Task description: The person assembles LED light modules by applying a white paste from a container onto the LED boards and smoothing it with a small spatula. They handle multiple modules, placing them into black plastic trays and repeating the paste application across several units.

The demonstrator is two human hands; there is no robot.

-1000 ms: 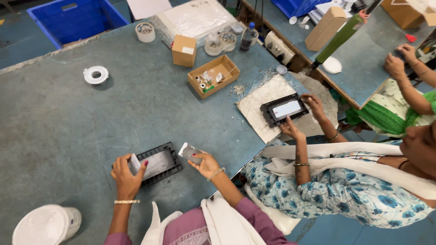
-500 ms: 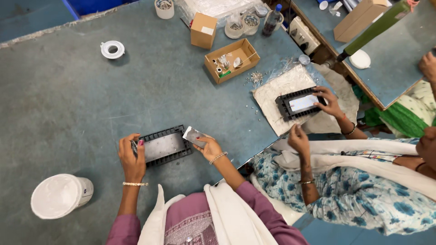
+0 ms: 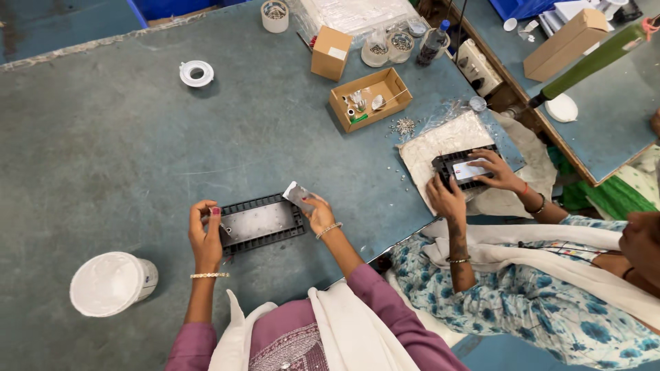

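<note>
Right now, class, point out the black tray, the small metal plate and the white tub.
black tray (image 3: 260,223): head view, its grey inner panel.
small metal plate (image 3: 297,194): head view, its shiny face.
white tub (image 3: 108,283): head view, its lid.

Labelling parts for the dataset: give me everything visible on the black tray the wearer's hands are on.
The black tray is a flat rectangle, plastic by its look, with a ribbed rim around a dull grey inset panel. It lies flat on the blue-grey table, long side across the view. The left hand grips its left end; the right hand rests at its right end, holding a small silvery piece over that corner.
</note>
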